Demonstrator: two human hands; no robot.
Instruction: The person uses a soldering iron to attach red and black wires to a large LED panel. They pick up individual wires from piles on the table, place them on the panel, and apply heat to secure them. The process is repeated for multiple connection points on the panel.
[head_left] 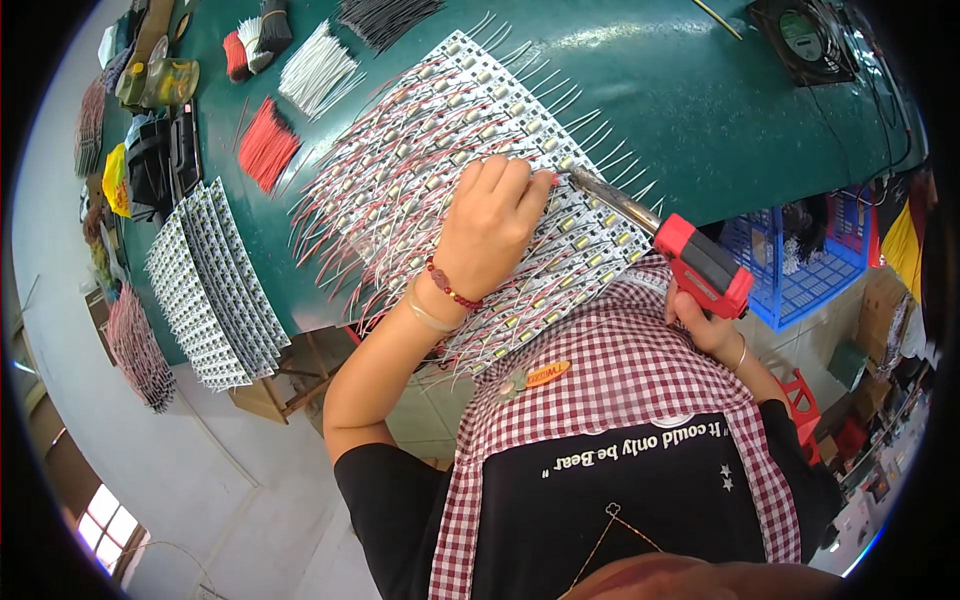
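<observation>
A large white sheet of LED circuit boards point(527, 112) lies slanted on the green table, with many thin red and white wires sticking out from its rows. My left hand point(495, 215) rests over the middle of the sheet, its fingers pinched together near the board's surface. What the fingertips hold is too small to make out. My right hand point(703, 325) is wrapped round a red and black soldering gun point(705, 268). Its metal barrel points left, and the tip reaches the boards just beside my left fingertips.
Bundles of red wires point(268, 146), white wires point(318, 70) and black wires point(388, 18) lie on the green table point(690, 110). More board strips point(215, 290) sit at the left edge. A small fan point(803, 40) stands far right, above a blue crate point(790, 265).
</observation>
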